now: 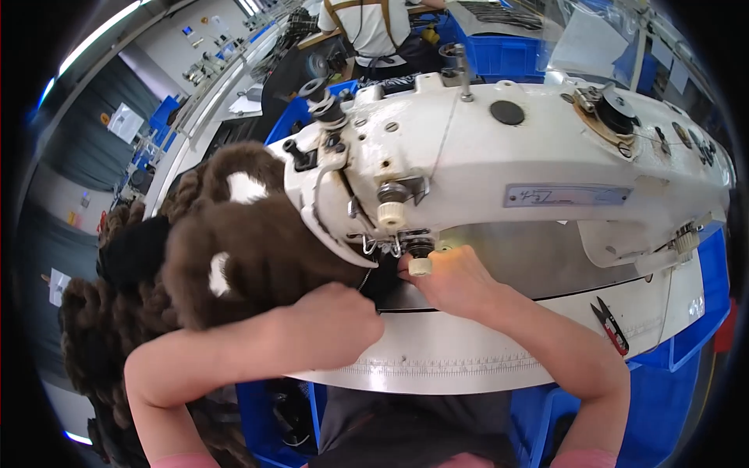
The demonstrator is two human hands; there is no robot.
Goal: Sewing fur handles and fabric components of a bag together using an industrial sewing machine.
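A white sewing machine stands in front of me, its needle area partly hidden behind a round knob. Under its head lies black cloth, which meets a thick brown furry piece on the left. My left hand is closed at the near edge of the furry piece, beside the black cloth; its fingertips are hidden. Just right of the needle area, my right hand is bent inward, with its fingertips pressed together on the black cloth. The machine head covers part of those fingers.
Red-handled thread snips lie on the white table at right. More brown furry pieces are heaped at left. Blue bins stand below the table and behind the machine. Farther back, another person sits among worktables.
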